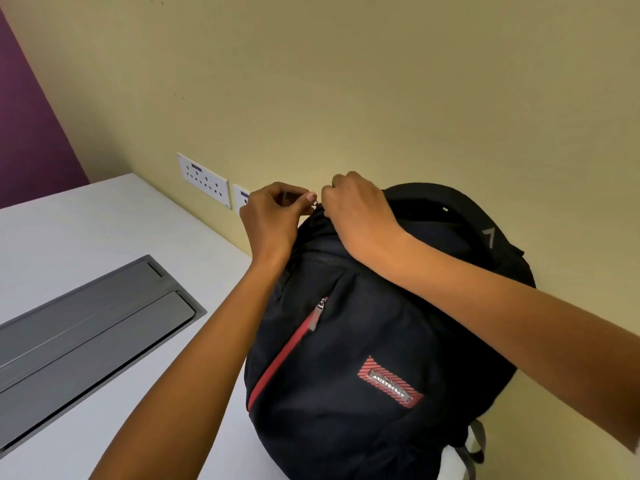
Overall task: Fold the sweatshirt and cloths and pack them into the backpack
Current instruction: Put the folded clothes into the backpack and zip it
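A black backpack (363, 334) with a red diagonal zip and a red logo patch stands upright on the white table (86, 237), leaning toward the wall. My left hand (273, 220) pinches a small metal zip pull (317, 202) at the top of the bag. My right hand (360, 213) grips the fabric at the bag's top, just right of that pull. No sweatshirt or cloths are in view; the bag's inside is hidden.
A grey hinged cable flap (86, 327) is set into the table at the left. White wall sockets (204, 180) sit on the beige wall behind the bag. A purple wall panel (27, 133) stands at the far left.
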Available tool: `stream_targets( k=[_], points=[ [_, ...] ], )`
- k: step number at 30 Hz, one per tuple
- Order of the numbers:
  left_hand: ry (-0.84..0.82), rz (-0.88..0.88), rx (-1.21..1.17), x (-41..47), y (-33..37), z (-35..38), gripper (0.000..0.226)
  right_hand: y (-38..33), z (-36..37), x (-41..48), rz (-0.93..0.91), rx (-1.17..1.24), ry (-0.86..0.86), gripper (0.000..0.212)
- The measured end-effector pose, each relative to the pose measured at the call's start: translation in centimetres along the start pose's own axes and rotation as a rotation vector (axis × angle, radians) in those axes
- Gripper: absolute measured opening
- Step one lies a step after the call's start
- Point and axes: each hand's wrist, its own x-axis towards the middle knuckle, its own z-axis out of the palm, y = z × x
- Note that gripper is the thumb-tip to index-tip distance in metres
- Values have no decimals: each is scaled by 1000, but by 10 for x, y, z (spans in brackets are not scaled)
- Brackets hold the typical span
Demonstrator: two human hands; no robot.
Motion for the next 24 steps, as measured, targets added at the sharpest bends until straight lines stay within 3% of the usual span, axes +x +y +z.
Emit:
stream_targets(
  k=[9,20,24],
  points=[
    [-19,-278,60,19,-69,19,13,29,7,6,127,133,-123,24],
    [-49,-603,339,-10,-155,5,12,33,8,0,118,186,-62,15],
    [-86,-640,420,-14,-164,8,12,33,9,-2,109,192,-72,15]
  ],
)
